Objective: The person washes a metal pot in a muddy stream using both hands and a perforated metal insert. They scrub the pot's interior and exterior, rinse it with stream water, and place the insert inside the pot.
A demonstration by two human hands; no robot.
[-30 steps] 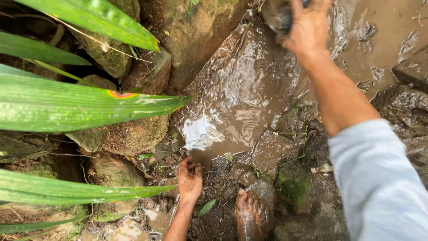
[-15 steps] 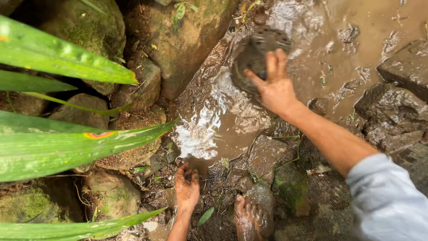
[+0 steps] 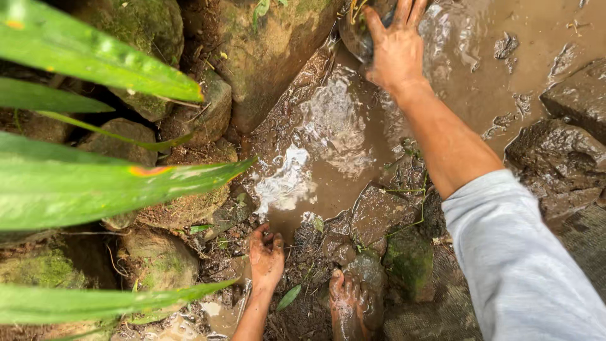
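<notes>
My right hand point(image 3: 394, 47) reaches out over muddy brown water point(image 3: 480, 82) near the top edge and grips a dark round bowl-like object point(image 3: 356, 28). The hand and the frame edge hide most of that object. Its light grey sleeve point(image 3: 524, 265) fills the lower right. At the bottom, my left hand point(image 3: 266, 256) rests fingers spread on wet mud and roots at the pool's near edge, holding nothing. My bare muddy foot point(image 3: 347, 303) stands just right of it on a wet stone.
Mossy boulders point(image 3: 265, 50) wall the pool's left and far side. Dark wet rocks point(image 3: 577, 95) rise from the water at right. Long green leaves point(image 3: 95, 183) hang in from the left. A small mossy stone point(image 3: 410, 256) sits by the foot.
Half a second ago my right hand held the round object lower, over the shallow water; it has now moved up and away toward the frame's top. My left hand has stayed in place.
</notes>
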